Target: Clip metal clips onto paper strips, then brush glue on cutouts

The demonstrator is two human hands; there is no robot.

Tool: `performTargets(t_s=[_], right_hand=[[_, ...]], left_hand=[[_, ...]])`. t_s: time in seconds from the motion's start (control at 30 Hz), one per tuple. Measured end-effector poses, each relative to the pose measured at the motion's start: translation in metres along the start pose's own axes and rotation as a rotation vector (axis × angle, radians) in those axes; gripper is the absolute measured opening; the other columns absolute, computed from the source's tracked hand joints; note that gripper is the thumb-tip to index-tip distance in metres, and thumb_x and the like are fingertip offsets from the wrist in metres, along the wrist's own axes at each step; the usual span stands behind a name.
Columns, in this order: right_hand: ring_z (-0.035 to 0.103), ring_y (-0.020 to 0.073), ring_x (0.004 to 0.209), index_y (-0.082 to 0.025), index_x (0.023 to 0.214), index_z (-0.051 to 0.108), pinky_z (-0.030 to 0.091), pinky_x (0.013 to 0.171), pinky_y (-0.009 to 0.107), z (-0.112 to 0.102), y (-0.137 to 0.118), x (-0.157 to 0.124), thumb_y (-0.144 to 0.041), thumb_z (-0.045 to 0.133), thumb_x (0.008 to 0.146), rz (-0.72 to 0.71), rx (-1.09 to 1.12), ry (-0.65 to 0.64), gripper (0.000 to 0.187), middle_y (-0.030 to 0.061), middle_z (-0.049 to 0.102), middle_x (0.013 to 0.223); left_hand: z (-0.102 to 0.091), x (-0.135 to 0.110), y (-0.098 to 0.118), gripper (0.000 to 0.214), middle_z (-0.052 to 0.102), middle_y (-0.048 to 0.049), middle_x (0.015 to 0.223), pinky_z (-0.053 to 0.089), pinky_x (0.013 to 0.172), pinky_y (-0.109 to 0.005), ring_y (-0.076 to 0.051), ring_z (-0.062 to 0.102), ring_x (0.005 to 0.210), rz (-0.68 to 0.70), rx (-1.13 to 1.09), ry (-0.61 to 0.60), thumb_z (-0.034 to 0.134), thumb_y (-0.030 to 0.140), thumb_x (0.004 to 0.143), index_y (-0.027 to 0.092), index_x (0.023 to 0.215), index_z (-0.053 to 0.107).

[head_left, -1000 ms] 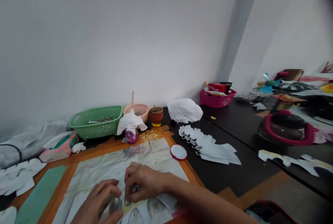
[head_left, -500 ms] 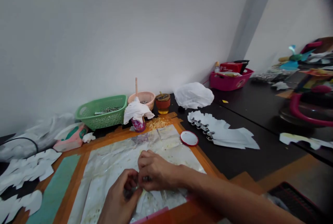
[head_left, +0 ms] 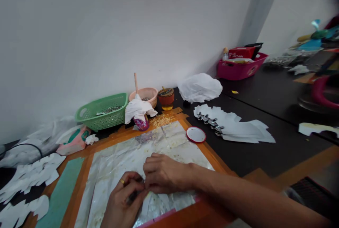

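My left hand point(head_left: 125, 198), with a gold ring on one finger, is curled with thumb and fingers pinched together. Its fingertips meet those of my right hand point(head_left: 162, 175), which is closed too. Between them shows a small, dark, partly shiny bit, mostly hidden, and I cannot make out what it is. Both hands are over a stained plastic-covered work sheet point(head_left: 111, 171) edged with brown tape. Under my right wrist lie some clear plastic and white pieces point(head_left: 159, 203), beside a pink strip point(head_left: 159, 217).
White paper pieces held by metal clips point(head_left: 233, 125) lie right of a red-rimmed lid point(head_left: 196, 134). Behind stand a green basket point(head_left: 106, 117), a cloth-topped purple can point(head_left: 141, 124), a peach bowl point(head_left: 150, 94) and an amber jar point(head_left: 166, 101). White cut-outs point(head_left: 31, 175) lie left.
The view has shifted slightly. My left fingers have closed in more around the small thing, and the ring now shows. My right hand stays pinched against the left.
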State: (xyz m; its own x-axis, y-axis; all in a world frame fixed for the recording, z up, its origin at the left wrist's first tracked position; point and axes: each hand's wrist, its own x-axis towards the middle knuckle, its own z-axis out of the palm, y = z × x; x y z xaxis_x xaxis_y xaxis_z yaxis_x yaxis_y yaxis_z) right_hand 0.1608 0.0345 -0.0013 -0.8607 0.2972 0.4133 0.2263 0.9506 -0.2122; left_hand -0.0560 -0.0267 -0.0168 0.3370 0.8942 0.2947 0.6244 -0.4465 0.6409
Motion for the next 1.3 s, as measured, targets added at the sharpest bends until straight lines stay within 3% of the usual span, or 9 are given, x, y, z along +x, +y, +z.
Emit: performTargets(t_s=[0.2,0.3,0.4,0.57,0.8,1.1,1.3], right_hand=[[0.065,0.0106,0.082,-0.013,0.097,0.073,0.049,0.076,0.017,-0.012,0.013,-0.006,-0.019,0.070,0.094,0.041,0.243,-0.002,0.007,0.0018,0.067,0.085],[0.066,0.0120,0.085,-0.008,0.104,0.071,0.051,0.079,0.019,-0.018,0.013,-0.007,-0.016,0.070,0.093,0.083,0.302,0.009,0.013,0.0053,0.068,0.092],[0.065,0.0128,0.080,-0.011,0.103,0.074,0.051,0.077,0.021,-0.016,0.009,-0.005,-0.013,0.075,0.088,0.089,0.318,-0.008,0.016,0.0040,0.068,0.091],[0.062,0.0148,0.079,-0.014,0.094,0.078,0.049,0.075,0.023,-0.010,0.004,-0.001,-0.014,0.075,0.087,0.109,0.289,-0.030,0.007,0.0040,0.067,0.087],[0.062,0.0143,0.083,-0.016,0.095,0.077,0.047,0.079,0.023,-0.018,0.003,0.001,-0.015,0.066,0.094,0.088,0.264,-0.093,0.010,0.0037,0.067,0.091],[0.058,0.0161,0.080,-0.016,0.076,0.069,0.042,0.075,0.030,-0.003,-0.006,0.010,-0.014,0.074,0.081,0.105,0.116,-0.020,0.007,0.0018,0.067,0.085],[0.057,0.0208,0.103,-0.016,0.087,0.064,0.041,0.090,0.035,-0.006,-0.019,0.004,-0.014,0.062,0.091,-0.001,-0.031,-0.009,0.005,0.0042,0.070,0.094]], left_hand=[[0.001,-0.003,0.002,0.017,0.067,-0.0037,0.096,0.056,0.081,-0.024,-0.017,0.069,0.090,0.004,0.050,-0.012,0.063,0.027,0.092,0.025,0.077,0.071],[0.000,-0.004,0.005,0.017,0.066,-0.0030,0.097,0.055,0.081,-0.022,-0.016,0.069,0.092,0.035,0.071,-0.011,0.061,0.025,0.094,0.025,0.080,0.070],[-0.001,-0.004,0.008,0.018,0.066,-0.0029,0.098,0.054,0.081,-0.020,-0.015,0.069,0.092,0.078,0.083,-0.019,0.057,0.021,0.095,0.025,0.081,0.069],[-0.002,-0.004,0.008,0.018,0.068,-0.0040,0.099,0.055,0.080,-0.020,-0.016,0.070,0.091,0.098,0.094,-0.037,0.056,0.021,0.095,0.025,0.083,0.068],[-0.001,-0.006,0.003,0.015,0.070,-0.0028,0.100,0.054,0.081,-0.021,-0.016,0.070,0.093,0.108,0.067,-0.031,0.057,0.018,0.095,0.026,0.088,0.067],[0.000,-0.001,0.009,0.017,0.069,0.0006,0.090,0.053,0.075,-0.021,-0.014,0.068,0.085,0.021,-0.045,-0.014,0.059,0.011,0.089,0.024,0.078,0.063],[0.001,0.001,0.017,0.020,0.067,0.0019,0.083,0.051,0.072,-0.020,-0.013,0.066,0.078,-0.006,-0.095,0.024,0.059,0.006,0.086,0.023,0.075,0.060]])
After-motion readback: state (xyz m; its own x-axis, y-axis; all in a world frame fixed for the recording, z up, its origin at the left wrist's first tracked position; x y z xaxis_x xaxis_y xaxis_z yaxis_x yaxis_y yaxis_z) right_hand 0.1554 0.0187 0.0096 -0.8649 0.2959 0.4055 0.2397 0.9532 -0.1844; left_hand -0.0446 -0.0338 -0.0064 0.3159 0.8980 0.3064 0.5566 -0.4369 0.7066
